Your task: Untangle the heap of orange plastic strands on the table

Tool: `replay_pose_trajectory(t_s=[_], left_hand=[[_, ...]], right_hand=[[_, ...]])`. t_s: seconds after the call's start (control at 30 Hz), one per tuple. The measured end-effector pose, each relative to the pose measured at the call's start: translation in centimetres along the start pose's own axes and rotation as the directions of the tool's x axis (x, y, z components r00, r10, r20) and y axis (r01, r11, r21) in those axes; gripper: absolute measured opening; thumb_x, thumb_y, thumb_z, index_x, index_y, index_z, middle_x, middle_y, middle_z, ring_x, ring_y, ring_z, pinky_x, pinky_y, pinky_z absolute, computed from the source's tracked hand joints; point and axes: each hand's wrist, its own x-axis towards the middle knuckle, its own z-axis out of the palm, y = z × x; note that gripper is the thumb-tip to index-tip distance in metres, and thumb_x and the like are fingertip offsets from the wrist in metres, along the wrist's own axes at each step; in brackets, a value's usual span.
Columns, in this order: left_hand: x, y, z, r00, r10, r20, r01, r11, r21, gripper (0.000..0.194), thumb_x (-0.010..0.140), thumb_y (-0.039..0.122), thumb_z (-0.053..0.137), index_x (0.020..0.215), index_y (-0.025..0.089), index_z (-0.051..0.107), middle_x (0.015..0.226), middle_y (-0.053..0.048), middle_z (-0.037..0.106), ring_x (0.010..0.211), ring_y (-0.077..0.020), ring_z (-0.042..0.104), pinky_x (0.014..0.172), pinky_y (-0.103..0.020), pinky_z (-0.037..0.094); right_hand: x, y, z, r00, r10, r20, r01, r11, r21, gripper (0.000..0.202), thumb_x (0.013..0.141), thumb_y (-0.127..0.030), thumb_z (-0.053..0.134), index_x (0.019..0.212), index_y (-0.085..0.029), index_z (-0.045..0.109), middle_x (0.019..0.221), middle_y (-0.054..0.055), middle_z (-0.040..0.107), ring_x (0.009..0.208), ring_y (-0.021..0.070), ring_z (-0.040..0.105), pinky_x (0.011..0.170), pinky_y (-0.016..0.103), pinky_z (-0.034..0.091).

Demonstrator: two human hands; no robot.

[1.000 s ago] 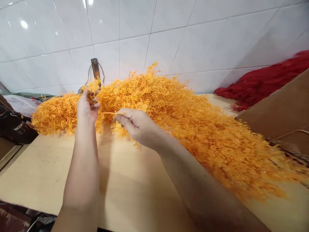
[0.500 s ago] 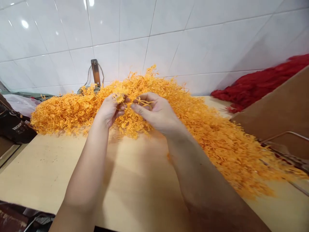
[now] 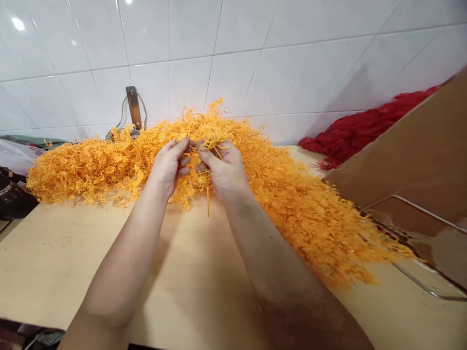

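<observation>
Pinched in my right hand is an orange artificial sprig, its frilly head above the thumb and a thin stem hanging below the fingers. My left hand is closed close beside it, thumb and forefinger together at a thin strand of the same sprig; the exact grip is partly hidden. Behind and around both hands lies a long heap of similar orange sprigs, spread from the left side of the table to the far right.
The pale wooden table stands against a white tiled wall. An upright rusty metal piece with a wire is behind the heap. At right are a red fluffy pile, a cardboard box and a metal rod. A black bag sits left.
The frilly sprig head has passed from my left hand to my right hand, and its stem now hangs downward. My hands are closer together. The view has shifted slightly right.
</observation>
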Motion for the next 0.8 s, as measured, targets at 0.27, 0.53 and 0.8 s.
replay_pose_trajectory(t_s=[0.27,0.53,0.8], left_hand=[[-0.7,0.8,0.1,0.994,0.054,0.096,-0.064,0.992,0.108,0.023,0.077,0.033,0.063,0.076,0.017,0.046,0.064,0.006,0.048,0.042,0.0008,0.027,0.041,-0.017,0.017],[-0.8,1.0,0.3,0.998,0.051,0.037,-0.059,0.968,0.244,0.019,0.090,0.021,0.041,0.071,0.016,0.043,0.056,0.006,0.039,0.042,-0.0012,0.027,0.043,-0.018,0.019],[1.0,0.0,-0.9,0.980,0.194,-0.037,-0.166,0.909,0.383,0.016,0.088,0.021,0.042,0.073,0.017,0.044,0.058,0.005,0.042,0.050,-0.0036,0.034,0.051,-0.019,0.027]], right_hand=[[0.1,0.3,-0.4,1.000,-0.021,-0.019,0.021,1.000,0.015,0.036,0.071,-0.049,0.065,0.083,-0.021,0.046,0.083,0.002,0.055,0.056,0.0073,0.044,0.046,0.023,0.038],[0.0,0.4,-0.4,0.996,-0.073,-0.041,0.072,0.997,-0.028,0.037,0.075,-0.055,0.057,0.083,-0.022,0.042,0.085,0.002,0.056,0.055,0.0072,0.045,0.047,0.023,0.039],[-0.7,-0.4,0.1,0.986,0.120,0.113,-0.138,0.977,0.163,0.037,0.072,-0.048,0.065,0.076,-0.022,0.039,0.065,-0.006,0.045,0.042,0.0030,0.031,0.038,0.021,0.028]])
